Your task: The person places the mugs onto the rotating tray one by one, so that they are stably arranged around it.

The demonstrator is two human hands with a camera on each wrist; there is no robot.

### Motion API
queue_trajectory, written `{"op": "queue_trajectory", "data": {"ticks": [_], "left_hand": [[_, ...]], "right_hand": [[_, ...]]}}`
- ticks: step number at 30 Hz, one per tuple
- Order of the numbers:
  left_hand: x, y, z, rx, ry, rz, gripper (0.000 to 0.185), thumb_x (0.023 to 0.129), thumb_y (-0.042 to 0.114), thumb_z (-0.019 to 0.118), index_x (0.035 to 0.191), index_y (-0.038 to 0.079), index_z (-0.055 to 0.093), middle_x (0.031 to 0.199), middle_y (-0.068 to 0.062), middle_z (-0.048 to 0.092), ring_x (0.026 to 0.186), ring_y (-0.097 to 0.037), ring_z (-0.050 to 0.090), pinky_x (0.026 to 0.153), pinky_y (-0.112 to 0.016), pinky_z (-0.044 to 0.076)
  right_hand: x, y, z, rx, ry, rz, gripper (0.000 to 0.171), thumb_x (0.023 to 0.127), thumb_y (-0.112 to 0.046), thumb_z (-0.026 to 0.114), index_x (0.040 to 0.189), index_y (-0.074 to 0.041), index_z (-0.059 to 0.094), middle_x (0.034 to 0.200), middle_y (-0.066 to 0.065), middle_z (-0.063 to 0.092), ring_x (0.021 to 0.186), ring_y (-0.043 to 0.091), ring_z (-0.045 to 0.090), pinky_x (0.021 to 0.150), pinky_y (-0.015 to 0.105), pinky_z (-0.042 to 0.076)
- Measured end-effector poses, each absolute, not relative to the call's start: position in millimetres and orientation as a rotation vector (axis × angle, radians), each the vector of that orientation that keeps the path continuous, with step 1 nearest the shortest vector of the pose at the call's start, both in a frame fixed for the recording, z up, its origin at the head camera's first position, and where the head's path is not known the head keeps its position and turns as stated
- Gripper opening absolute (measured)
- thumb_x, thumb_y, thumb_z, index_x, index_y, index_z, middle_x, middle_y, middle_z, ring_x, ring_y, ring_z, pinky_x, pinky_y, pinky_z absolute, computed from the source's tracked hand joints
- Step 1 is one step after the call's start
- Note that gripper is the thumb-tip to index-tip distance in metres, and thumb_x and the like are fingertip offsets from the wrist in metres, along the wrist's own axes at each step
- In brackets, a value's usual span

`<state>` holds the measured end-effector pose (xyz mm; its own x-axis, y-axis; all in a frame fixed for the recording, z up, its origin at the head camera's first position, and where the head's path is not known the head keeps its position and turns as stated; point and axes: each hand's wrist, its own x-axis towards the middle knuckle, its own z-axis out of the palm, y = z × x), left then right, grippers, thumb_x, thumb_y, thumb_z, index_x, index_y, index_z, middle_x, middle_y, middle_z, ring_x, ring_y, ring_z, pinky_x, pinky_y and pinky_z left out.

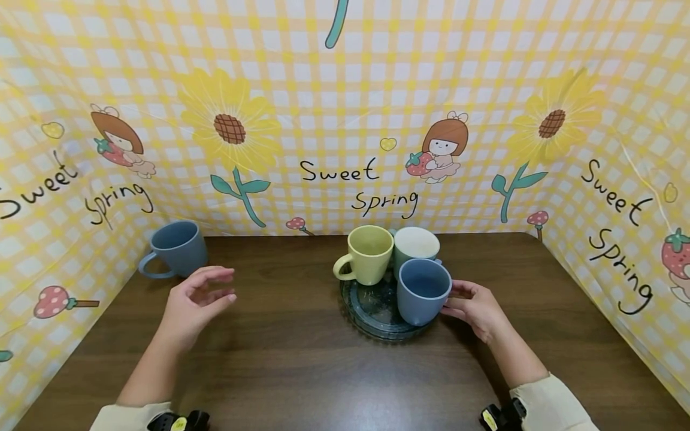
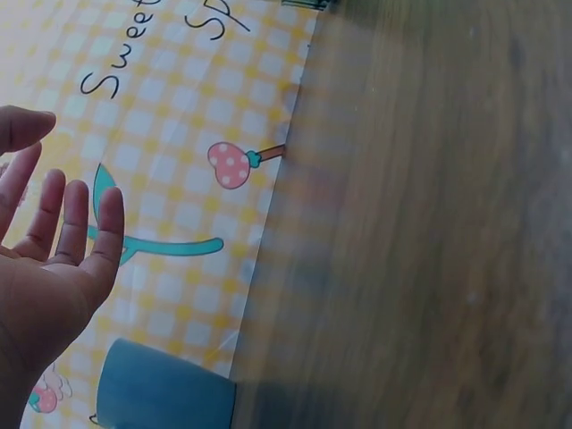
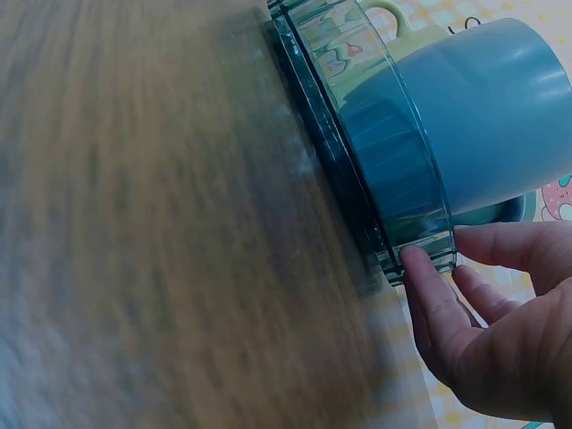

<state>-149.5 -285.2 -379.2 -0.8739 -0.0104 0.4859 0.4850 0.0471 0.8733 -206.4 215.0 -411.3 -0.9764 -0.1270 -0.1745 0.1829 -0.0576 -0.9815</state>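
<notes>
My left hand hovers above the table with fingers loosely bent and holding nothing. Just behind it stands a blue mug, handle to the left; its side shows low in the left wrist view. My right hand reaches in from the right, fingertips on the rim of a round, clear, ribbed tray. On that tray a yellow-green mug, a pale green mug with a white inside and a second blue mug are grouped. The blue one stands nearest my right fingers.
The dark wooden table ends at the back against a yellow checked cloth with printed flowers and words. This cloth also rises along the left and right sides.
</notes>
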Motion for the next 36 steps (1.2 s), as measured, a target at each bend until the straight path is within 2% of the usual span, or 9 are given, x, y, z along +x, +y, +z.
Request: {"op": "queue_trajectory", "data": {"ticks": [12, 22, 26, 36], "left_hand": [[-142.2, -304.2, -377.3, -0.419, -1.934, -1.85, 0.047, 0.075, -0.028, 0.065, 0.116, -0.005, 0.065, 0.115, -0.007, 0.062, 0.099, -0.015, 0.062, 0.083, -0.022, 0.055], [-139.6, -316.4, -376.0, -0.344, -1.854, -1.857, 0.044, 0.074, -0.029, 0.064, 0.113, -0.009, 0.064, 0.109, -0.006, 0.065, 0.092, -0.013, 0.065, 0.079, -0.02, 0.056], [-139.3, -321.5, -375.8, -0.315, -1.859, -1.834, 0.04, 0.076, -0.025, 0.067, 0.113, -0.013, 0.061, 0.108, -0.005, 0.064, 0.094, -0.013, 0.063, 0.078, -0.017, 0.055], [-140.2, -334.2, -373.9, -0.097, -1.819, -1.829, 0.044, 0.077, -0.019, 0.071, 0.119, -0.012, 0.06, 0.106, 0.0, 0.066, 0.099, -0.013, 0.058, 0.079, -0.012, 0.051]], "right_hand": [[-204.9, 213.7, -410.4, 0.076, 1.996, -2.141, 0.056, 0.087, 0.013, 0.061, 0.136, 0.018, 0.035, 0.105, 0.01, 0.06, 0.083, 0.014, 0.066, 0.08, 0.037, 0.059], [-204.0, 213.2, -410.2, 0.076, 1.984, -2.153, 0.056, 0.087, 0.013, 0.061, 0.136, 0.018, 0.035, 0.104, 0.009, 0.061, 0.083, 0.015, 0.066, 0.079, 0.037, 0.059], [-204.2, 212.9, -410.3, 0.076, 1.972, -2.163, 0.056, 0.087, 0.014, 0.061, 0.136, 0.018, 0.035, 0.103, 0.009, 0.061, 0.082, 0.014, 0.066, 0.079, 0.037, 0.059], [-206.1, 213.3, -412.9, 0.061, 1.962, -2.184, 0.054, 0.086, 0.015, 0.061, 0.134, 0.018, 0.037, 0.101, 0.008, 0.061, 0.082, 0.014, 0.066, 0.079, 0.038, 0.059]]}}
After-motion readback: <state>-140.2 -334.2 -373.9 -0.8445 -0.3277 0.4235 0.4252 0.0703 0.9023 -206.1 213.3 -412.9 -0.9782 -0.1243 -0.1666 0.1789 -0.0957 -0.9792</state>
